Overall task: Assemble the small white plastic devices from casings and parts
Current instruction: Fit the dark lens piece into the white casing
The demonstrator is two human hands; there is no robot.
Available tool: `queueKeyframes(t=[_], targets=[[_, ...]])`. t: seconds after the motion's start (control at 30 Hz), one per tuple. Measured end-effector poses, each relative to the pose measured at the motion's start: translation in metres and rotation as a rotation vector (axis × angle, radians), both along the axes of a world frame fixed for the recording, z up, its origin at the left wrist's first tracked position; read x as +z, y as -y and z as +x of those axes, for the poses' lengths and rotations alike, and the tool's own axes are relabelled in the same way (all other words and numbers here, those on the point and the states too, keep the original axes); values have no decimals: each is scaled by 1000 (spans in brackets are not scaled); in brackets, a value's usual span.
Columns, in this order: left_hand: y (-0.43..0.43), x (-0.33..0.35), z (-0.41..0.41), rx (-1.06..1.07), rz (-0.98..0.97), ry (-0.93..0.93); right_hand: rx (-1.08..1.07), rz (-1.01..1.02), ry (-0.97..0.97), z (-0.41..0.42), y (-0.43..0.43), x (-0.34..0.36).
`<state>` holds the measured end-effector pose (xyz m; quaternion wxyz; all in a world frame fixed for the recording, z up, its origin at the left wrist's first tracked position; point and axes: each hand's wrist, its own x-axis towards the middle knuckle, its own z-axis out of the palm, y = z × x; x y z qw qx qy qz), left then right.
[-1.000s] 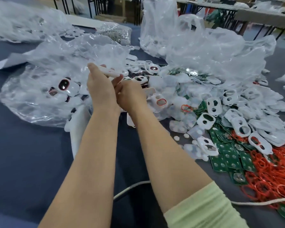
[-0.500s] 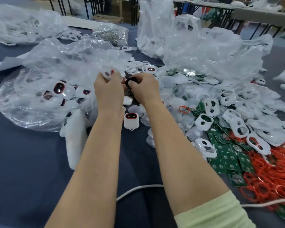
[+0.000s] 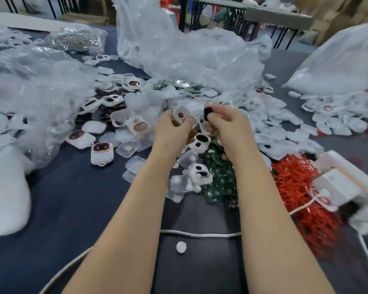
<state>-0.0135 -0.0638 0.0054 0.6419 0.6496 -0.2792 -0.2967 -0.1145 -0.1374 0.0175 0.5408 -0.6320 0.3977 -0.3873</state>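
The left hand (image 3: 172,129) pinches a glossy white casing (image 3: 180,116) with rounded holes. The right hand (image 3: 227,126) grips a small dark rounded part (image 3: 207,112). Both hover over green circuit boards (image 3: 218,172) mid-table.

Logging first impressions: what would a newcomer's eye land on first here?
At centre, the left hand pinches a white casing and the right hand a small dark part. To their right lies a bright red tangle of rings; crinkled clear bags crowd behind.
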Motion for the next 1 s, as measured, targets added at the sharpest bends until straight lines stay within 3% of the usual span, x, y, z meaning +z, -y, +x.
queueKeyframes(t=[0.13,0.43,0.67,1.0], targets=[[8,-11,-7,-86,14,-51,-17,24,106,-12,-1,-12],[6,-19,1,2,8,34,-32,-92,148,-4,-14,-16],[3,-18,-1,103,15,160,-73,-278,-11,1,-21,-16],[3,-15,-2,90,-70,182,-113,-248,-10,3,-17,-21]])
